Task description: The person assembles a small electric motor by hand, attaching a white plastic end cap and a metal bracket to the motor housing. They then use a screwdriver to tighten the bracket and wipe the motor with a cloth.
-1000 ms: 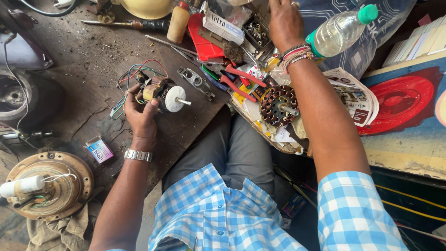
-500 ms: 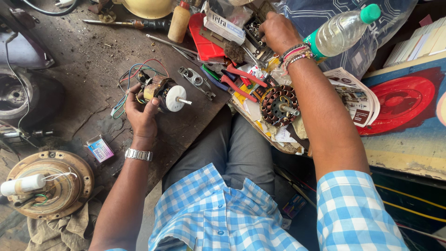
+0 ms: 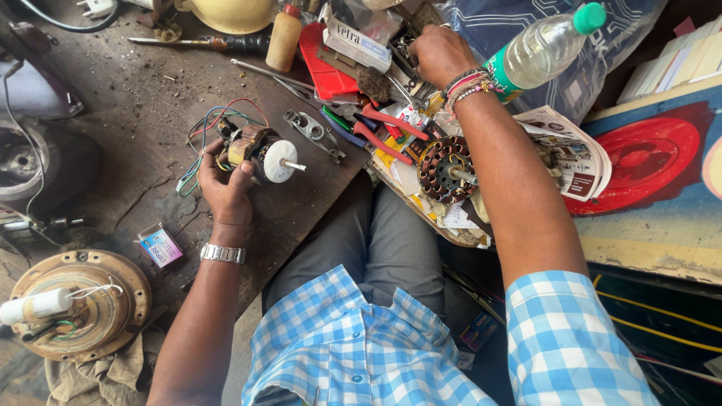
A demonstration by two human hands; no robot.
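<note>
Small motor (image 3: 259,154): gripped in left hand (image 3: 226,188) above the tabletop (image 3: 150,98), shaft pointing right. Right hand (image 3: 440,53): well apart, fingers curled into the tool pile (image 3: 376,98) at upper right; contents hidden.

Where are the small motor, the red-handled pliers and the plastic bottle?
small motor (image 3: 259,154), head view, on its wound body.
red-handled pliers (image 3: 387,128), head view, on a red handle.
plastic bottle (image 3: 545,49), head view, on its clear body.

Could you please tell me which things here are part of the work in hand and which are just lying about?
In hand: small motor, held by left hand; tool pile, under right hand.

Lying about: water bottle, red pliers, stator, screwdriver.
</note>
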